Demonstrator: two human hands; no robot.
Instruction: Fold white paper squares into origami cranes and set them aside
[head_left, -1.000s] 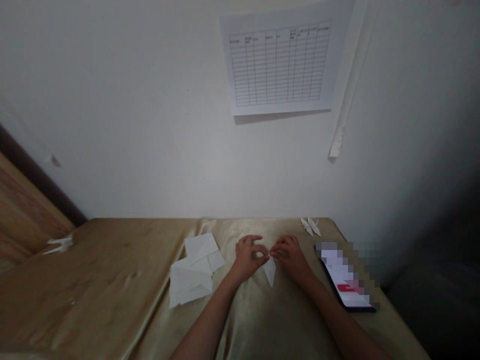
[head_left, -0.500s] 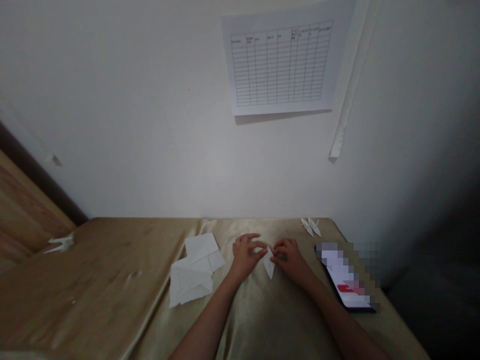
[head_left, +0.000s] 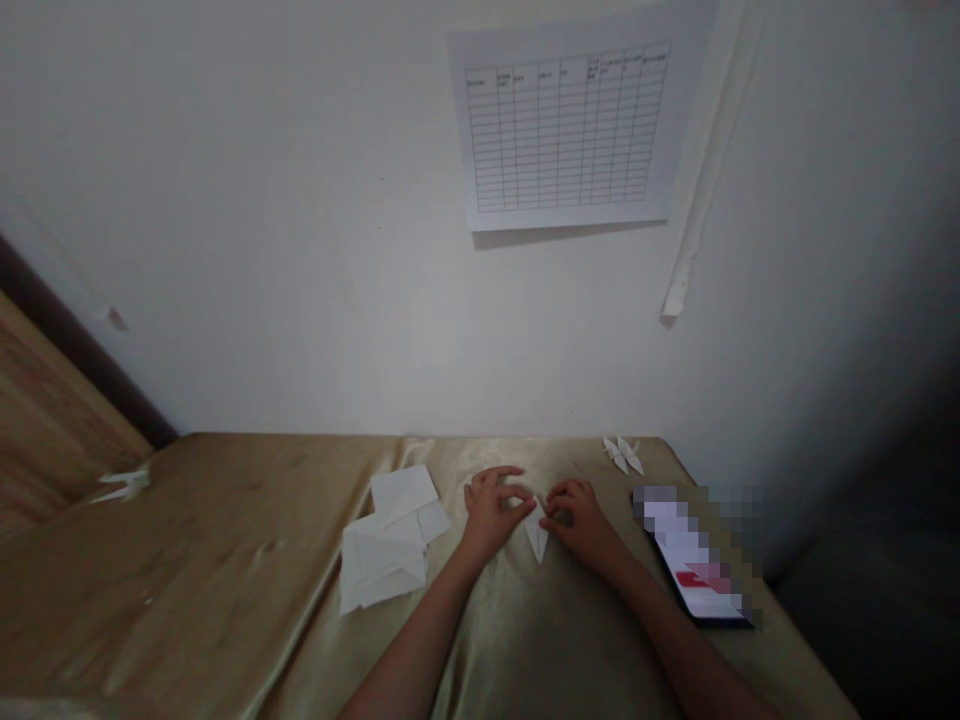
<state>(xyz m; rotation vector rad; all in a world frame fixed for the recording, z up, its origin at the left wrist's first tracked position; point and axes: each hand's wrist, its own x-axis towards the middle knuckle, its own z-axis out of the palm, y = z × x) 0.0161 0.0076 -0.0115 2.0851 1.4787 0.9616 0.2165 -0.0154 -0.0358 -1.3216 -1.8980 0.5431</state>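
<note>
Your left hand (head_left: 491, 510) and your right hand (head_left: 579, 518) meet over the table (head_left: 214, 570), with a folded white paper (head_left: 536, 541) between them. The paper is a narrow, kite-like shape, its long tip pointing back toward you and its upper end up by your fingertips. On the left, your thumb and index finger come together on the paper's upper left edge, pinching it, while your other fingers fan out loosely above the cloth. On the right, your thumb touches the paper's right edge and your index finger sits curled just above it with a narrow gap; you cannot tell from here whether that side truly grips. To the left of your left forearm lies a loose stack of white sheets (head_left: 384, 560), overlapping at uneven angles. Beyond your right hand, near the table's far right corner, two small folded paper figures (head_left: 622, 455) rest side by side. A phone (head_left: 697, 605) lies to the right of your right forearm, its screen lit and partly pixelated. In front of you, a printed chart (head_left: 566, 140) hangs on the wall (head_left: 300, 250).
</note>
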